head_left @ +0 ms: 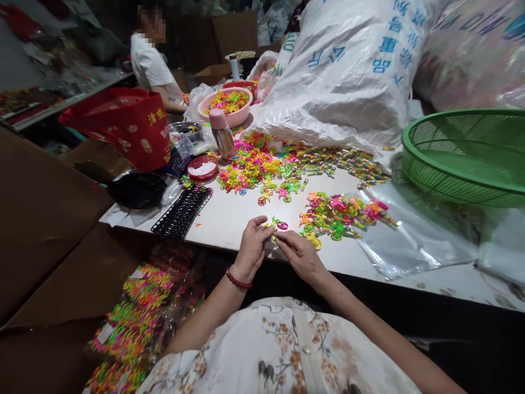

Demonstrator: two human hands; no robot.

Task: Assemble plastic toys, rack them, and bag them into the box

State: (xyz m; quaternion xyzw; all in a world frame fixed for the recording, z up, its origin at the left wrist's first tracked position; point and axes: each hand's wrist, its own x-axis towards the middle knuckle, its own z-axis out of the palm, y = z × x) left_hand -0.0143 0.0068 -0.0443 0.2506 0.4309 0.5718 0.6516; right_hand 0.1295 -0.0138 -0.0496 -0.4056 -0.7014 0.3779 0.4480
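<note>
Close to the table's front edge, my left hand (254, 247) and my right hand (302, 256) meet at the fingertips. Both pinch a small plastic toy (281, 225), with a green part and a magenta wheel-like ring showing; the rest is hidden by my fingers. To the right of my right hand lies a pile of assembled-looking toys (338, 214) with short sticks attached. Beyond my hands spreads a larger heap of loose neon plastic pieces (254, 164). Many small printed tubes (340, 164) lie at its right side.
A clear plastic bag (422, 246) and green basket (463, 158) are at right. White woven sacks (336, 71) stand behind. A pink-capped flask (222, 134), red dish (203, 169), black plastic strips (180, 212) and red bag (123, 128) are left. A person (153, 68) is farther back.
</note>
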